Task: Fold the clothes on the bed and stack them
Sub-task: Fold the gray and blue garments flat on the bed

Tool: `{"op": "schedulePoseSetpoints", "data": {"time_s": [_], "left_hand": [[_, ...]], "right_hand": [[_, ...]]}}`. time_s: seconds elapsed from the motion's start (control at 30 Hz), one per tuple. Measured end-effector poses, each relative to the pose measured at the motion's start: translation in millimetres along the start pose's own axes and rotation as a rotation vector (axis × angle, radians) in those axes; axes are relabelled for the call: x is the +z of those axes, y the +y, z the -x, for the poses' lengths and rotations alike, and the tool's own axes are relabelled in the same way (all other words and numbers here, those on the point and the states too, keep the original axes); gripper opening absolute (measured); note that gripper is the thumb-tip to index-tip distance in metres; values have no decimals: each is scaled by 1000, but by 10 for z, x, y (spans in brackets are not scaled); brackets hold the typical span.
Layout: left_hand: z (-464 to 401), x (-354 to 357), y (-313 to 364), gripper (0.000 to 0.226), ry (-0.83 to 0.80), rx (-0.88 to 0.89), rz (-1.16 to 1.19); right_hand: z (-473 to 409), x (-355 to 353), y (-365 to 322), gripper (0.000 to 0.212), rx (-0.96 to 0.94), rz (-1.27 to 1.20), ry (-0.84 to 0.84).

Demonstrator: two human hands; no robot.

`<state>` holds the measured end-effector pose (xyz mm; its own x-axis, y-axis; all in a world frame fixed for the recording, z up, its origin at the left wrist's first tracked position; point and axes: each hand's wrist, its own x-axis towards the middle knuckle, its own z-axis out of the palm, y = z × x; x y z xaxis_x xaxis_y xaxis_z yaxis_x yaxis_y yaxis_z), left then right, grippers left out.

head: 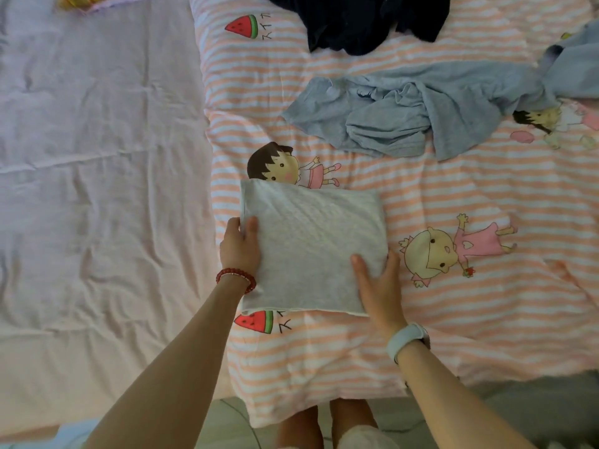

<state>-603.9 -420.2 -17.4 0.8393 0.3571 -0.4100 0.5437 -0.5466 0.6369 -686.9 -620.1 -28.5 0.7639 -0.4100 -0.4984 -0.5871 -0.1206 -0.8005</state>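
A person standing at the near edge of the bed squares up a folded grey garment, both hands on it. The garment lies flat as a neat rectangle on the striped cartoon-print quilt, close to the quilt's left edge and toward its near end, a spot that would suit the base of a stack.

The left hand, a red bead bracelet at the wrist, clasps the garment's left edge: thumb over the top of the cloth, the other fingers tucked round or under the edge and mostly hidden. Probably it pins that side so the layers don't slide. The right hand, w/ a pale blue watch on the wrist, holds the near right corner; thumb laid straight on top, remaining fingers wrapped beside the right edge, so the corner is pinched between them. Both forearms reach forward from the bottom of the view, wrists low, palms angled in toward the cloth.

Still unfolded: a crumpled light blue garment well apart toward the far right of the quilt, and a dark navy garment at the far edge. A lilac sheet covers the bed's left side. By these signs approx. one item is done, two remain.
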Motion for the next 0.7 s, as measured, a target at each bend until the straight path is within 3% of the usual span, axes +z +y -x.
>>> {"op": "schedulePoseSetpoints", "data": {"time_s": [0.2,0.37,0.53,0.7], "left_hand": [[525,-293,10,26,221,10,244],[1162,-945,-302,25,393,-35,320],[1642,-1690,-892,27,506,-51,357],[1973,-2497,-1635,26,595,-68,469]], "right_hand": [[155,-195,-253,27,-149,-43,-115],[651,-72,-497,15,-143,10,-381],[1268,396,-667,16,-47,30,-621],[2070,1229,-757,23,-112,162,-754]]}}
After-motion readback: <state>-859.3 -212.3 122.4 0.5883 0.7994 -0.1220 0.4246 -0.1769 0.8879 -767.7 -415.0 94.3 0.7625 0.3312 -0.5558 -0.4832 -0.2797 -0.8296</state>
